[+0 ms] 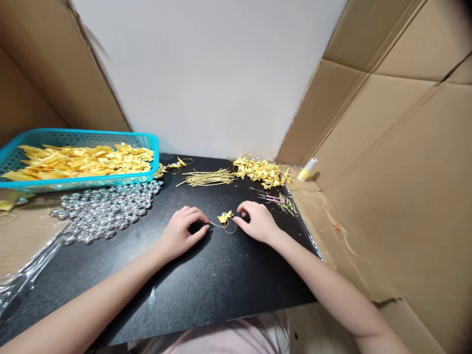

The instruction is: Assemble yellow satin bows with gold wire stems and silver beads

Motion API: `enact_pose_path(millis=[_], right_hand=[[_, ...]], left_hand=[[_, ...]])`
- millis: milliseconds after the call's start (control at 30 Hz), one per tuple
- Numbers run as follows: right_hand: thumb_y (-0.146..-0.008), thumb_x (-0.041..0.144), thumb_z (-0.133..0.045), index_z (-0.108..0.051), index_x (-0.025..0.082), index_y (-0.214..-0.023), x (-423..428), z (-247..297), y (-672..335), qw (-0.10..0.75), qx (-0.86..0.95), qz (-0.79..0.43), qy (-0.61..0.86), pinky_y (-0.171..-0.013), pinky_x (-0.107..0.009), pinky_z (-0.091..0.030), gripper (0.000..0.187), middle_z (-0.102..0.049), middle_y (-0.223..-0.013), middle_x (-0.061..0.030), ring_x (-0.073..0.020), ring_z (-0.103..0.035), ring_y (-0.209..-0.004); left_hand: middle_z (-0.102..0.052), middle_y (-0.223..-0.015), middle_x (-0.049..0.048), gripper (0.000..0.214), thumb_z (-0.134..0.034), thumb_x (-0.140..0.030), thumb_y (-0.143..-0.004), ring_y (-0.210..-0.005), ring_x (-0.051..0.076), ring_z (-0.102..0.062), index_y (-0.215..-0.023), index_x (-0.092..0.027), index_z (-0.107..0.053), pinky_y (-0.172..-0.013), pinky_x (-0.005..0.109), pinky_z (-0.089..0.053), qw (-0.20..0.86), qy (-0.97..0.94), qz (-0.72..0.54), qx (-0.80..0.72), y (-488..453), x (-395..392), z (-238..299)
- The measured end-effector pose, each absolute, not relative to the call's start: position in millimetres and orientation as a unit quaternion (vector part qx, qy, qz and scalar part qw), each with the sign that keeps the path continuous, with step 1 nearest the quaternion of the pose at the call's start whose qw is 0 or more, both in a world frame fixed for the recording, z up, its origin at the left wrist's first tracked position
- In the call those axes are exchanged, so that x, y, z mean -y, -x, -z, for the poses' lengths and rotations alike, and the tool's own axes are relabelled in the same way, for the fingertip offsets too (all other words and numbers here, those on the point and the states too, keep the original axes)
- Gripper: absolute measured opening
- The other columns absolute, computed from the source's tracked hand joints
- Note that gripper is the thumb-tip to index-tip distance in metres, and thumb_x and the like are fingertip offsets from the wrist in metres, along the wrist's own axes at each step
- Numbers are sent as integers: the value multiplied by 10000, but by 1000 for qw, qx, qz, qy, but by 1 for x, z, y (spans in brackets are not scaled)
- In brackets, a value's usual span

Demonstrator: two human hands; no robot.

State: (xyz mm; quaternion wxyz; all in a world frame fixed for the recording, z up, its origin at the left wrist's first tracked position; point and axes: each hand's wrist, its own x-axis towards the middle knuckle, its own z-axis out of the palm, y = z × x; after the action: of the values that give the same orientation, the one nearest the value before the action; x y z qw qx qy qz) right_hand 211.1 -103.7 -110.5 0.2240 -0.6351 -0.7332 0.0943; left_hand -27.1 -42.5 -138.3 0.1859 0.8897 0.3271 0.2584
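Note:
A small yellow ribbon bow with a silver bead lies on the black tabletop between my hands. Thin gold cord runs from it and curls into a loop in front. My left hand is left of the bow, thumb and forefinger closed on one cord end. On the other side, my right hand has its fingers curled, with thumb and forefinger tips at the cord's right side. What lies between those tips is too small to make out.
A blue basket holds yellow ribbon pieces, with silver beads spread before it. Cut gold cords lie at the back beside a pile of beaded bows. Pink-handled thread snips, cord scraps and a white-and-yellow bottle are right. Cardboard walls flank the table.

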Motion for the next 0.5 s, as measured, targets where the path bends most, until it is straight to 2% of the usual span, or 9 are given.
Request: enact_pose_path(millis=[100, 167, 267, 400, 500], right_hand=[[-812, 285, -666, -625, 198, -1054, 85, 115, -205, 194, 756, -120, 614, -792, -332, -396, 260, -651, -1013, -56, -208, -568, -951], [-811, 272, -670, -651, 204, -1036, 79, 116, -205, 162, 776, -126, 596, -832, -361, -389, 236, -639, -1080, -65, -222, -552, -1007], [-825, 262, -655, -682, 191, -872, 73, 118, -205, 157, 774, -131, 599, -848, -378, -378, 90, -652, -1027, -52, -212, -556, -979], [-815, 241, -655, -680, 183, -783, 68, 121, -205, 229, 735, -163, 617, -794, -333, -401, 70, -667, -923, -30, -173, -573, -875], [-797, 209, -659, -686, 182, -759, 65, 123, -205, 277, 713, -193, 615, -727, -285, -418, 54, -667, -839, -17, -144, -573, -777]], left_hand=[[-694, -897, 50, 185, -539, -339, -861, -864, 215, -569, -856, -197, -659, -791, 362, -427, 181, -892, -246, -334, 28, 42, 141], [-695, -927, 54, 186, -541, -336, -866, -881, 218, -567, -887, -197, -663, -800, 366, -427, 176, -896, -235, -334, 28, 42, 142], [-696, -1018, 66, 230, -542, -349, -873, -939, 233, -566, -993, -208, -678, -827, 380, -426, 162, -906, -217, -325, 27, 43, 143], [-648, -1229, 78, 318, -516, -359, -898, -1081, 268, -537, -1161, -259, -663, -912, 439, -390, 127, -929, -185, -294, 25, 46, 141], [-636, -1264, 77, 314, -511, -361, -905, -1106, 277, -526, -1160, -283, -677, -927, 458, -380, 123, -931, -181, -293, 23, 48, 141]])
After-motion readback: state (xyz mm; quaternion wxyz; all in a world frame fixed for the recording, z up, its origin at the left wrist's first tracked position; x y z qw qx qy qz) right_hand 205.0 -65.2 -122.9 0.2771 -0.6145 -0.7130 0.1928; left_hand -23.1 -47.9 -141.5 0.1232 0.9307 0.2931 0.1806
